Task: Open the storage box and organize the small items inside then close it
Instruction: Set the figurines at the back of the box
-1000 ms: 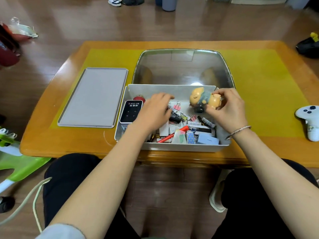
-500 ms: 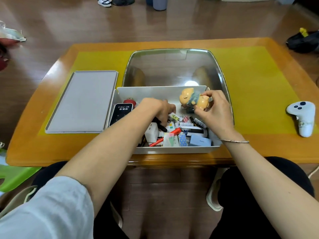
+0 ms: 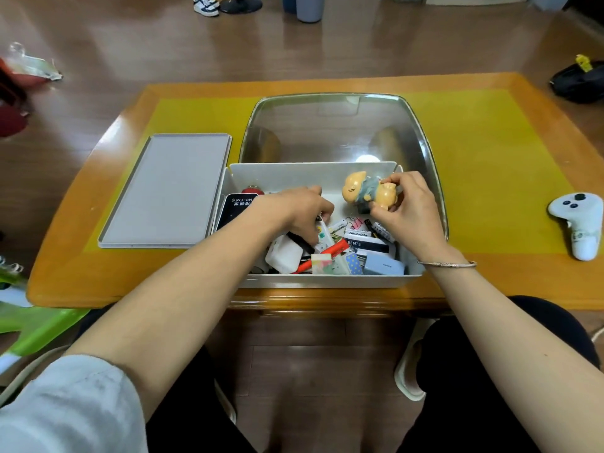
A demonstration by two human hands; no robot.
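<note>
An open white storage box (image 3: 327,281) sits at the table's near edge, full of several small items: batteries, binder clips, a red pen (image 3: 322,255), a white charger (image 3: 283,258), a blue case (image 3: 382,267). Its grey lid (image 3: 166,191) lies flat to the left. My right hand (image 3: 408,209) holds a yellow toy figurine (image 3: 367,191) above the box's far right corner. My left hand (image 3: 299,210) reaches down into the middle of the box, fingers curled among the items; what they pinch is hidden. A black device (image 3: 233,210) lies at the box's left side.
A clear plastic tray (image 3: 340,125) stands behind the box on the yellow mat (image 3: 490,158). A white controller (image 3: 580,223) lies at the table's right. Green plastic furniture (image 3: 29,325) sits on the floor at my left.
My left hand has dug deeper into the items in the middle of the box. My right hand keeps the figurine held at the far right corner.
</note>
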